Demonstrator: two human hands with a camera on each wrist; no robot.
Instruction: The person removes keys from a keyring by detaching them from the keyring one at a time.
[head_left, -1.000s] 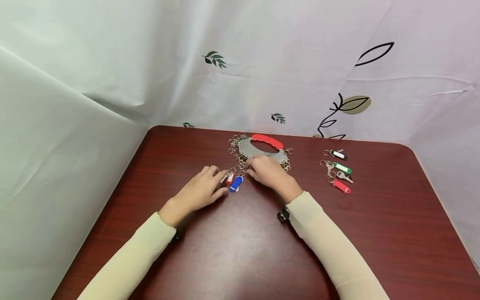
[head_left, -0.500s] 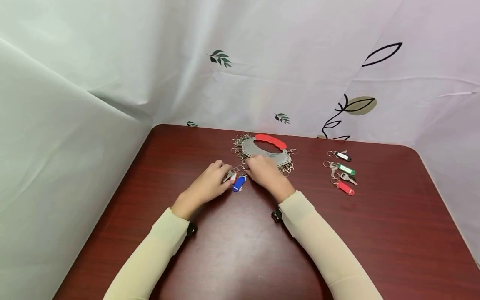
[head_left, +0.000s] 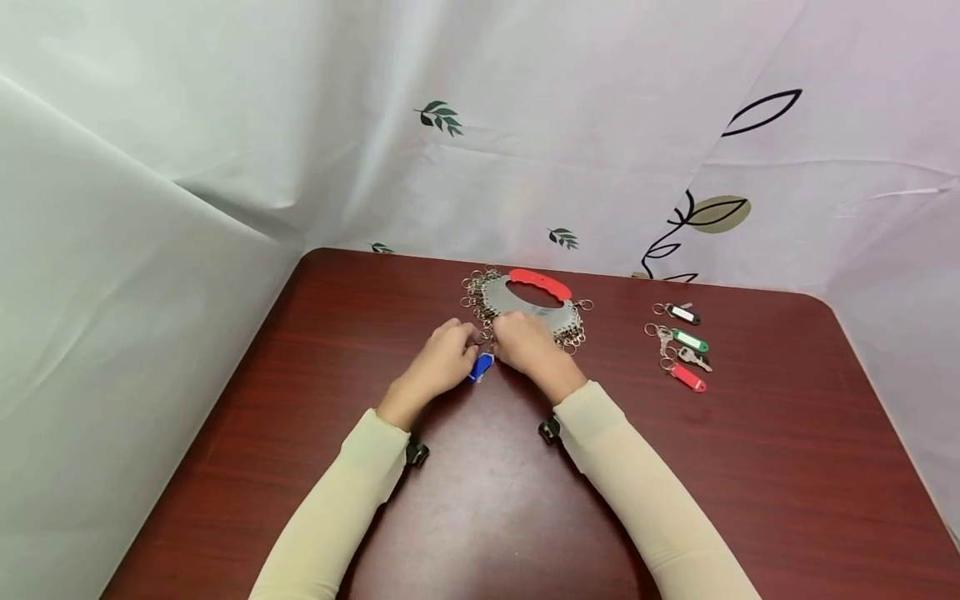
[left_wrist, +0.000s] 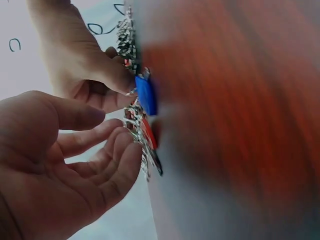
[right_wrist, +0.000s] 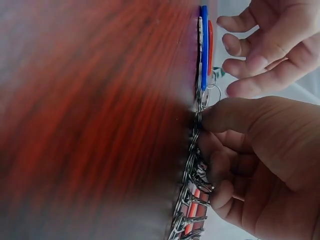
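Note:
A grey metal key carrier [head_left: 498,298] with a red handle [head_left: 540,283] and a fringe of small clips lies on the table. My right hand [head_left: 525,343] is at its front edge, thumb and index finger pinching a small metal clip [right_wrist: 198,112], mostly covered by the fingertips. Just left of that grip lie a blue key tag [head_left: 482,367] and a red key tag [left_wrist: 150,133]; a key ring [right_wrist: 215,92] shows beside the right thumb. My left hand [head_left: 444,358] hovers over these tags, fingers loosely bent, thumb apart from them.
To the right on the brown table [head_left: 780,467] lie several tagged keys: a black tag [head_left: 684,314], a green tag [head_left: 690,340] and a red tag [head_left: 687,378]. White patterned fabric [head_left: 480,125] rises behind the table's back edge.
My left hand has moved right, closer to the right hand, and now covers the red tag and key in the head view. The right hand stays at the carrier's front edge.

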